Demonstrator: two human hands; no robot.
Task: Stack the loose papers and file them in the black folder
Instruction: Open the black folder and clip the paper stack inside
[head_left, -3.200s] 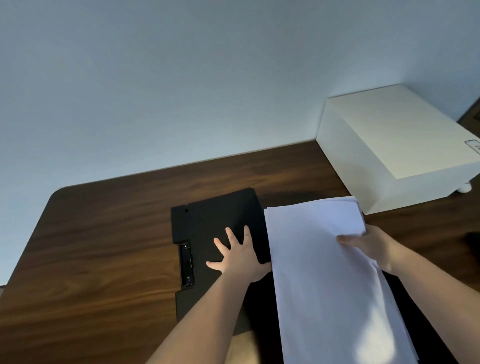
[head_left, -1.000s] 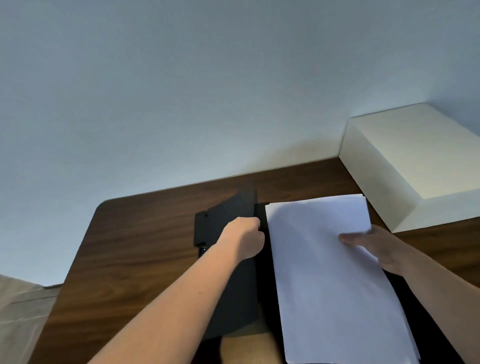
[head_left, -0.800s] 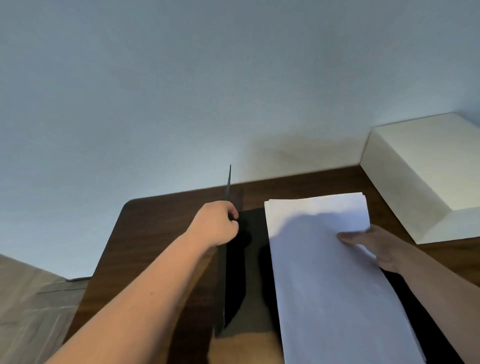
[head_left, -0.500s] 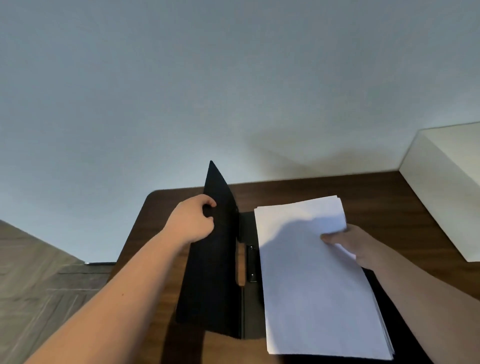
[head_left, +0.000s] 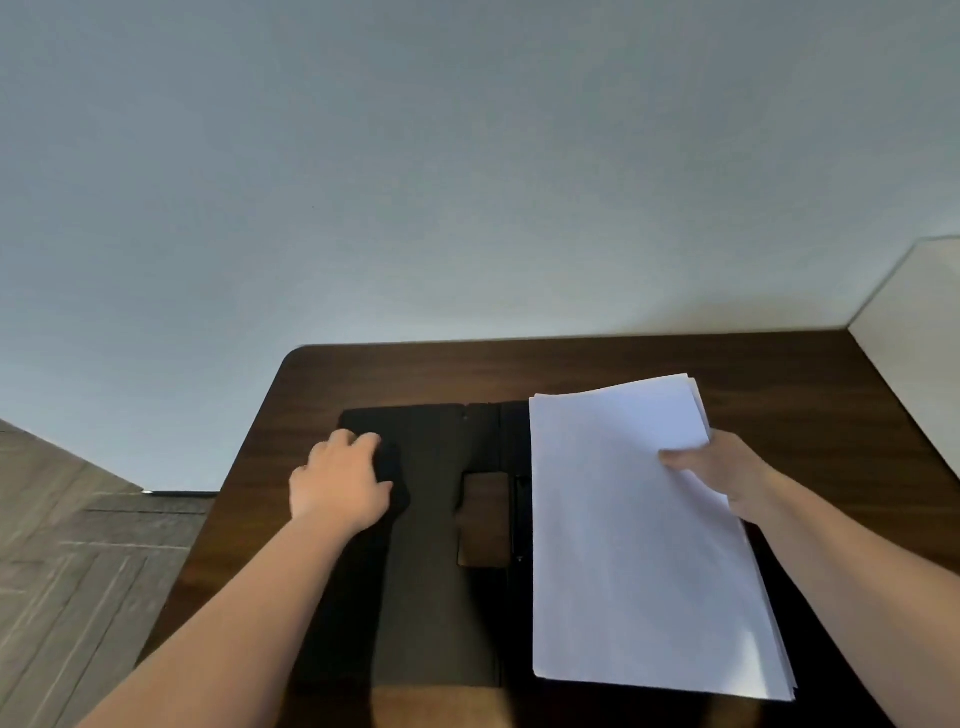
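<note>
The black folder (head_left: 436, 519) lies open and flat on the dark wooden table (head_left: 519, 369). My left hand (head_left: 337, 483) rests on the outer edge of its left cover, fingers curled over that edge. A stack of white papers (head_left: 623, 545) lies over the folder's right half, its top corner slightly lifted. My right hand (head_left: 727, 473) grips the stack at its right edge, thumb on top. A thin metal clip (head_left: 519, 514) runs along the spine just left of the papers. The right cover is mostly hidden under the stack.
A white box (head_left: 914, 322) stands at the table's far right, against the pale wall. The table's left edge drops to a wood-patterned floor (head_left: 78, 571). Bare tabletop lies behind the folder.
My left hand swung the folder's left cover up and over to the left, and it now lies flat. My right hand kept hold of the paper stack.
</note>
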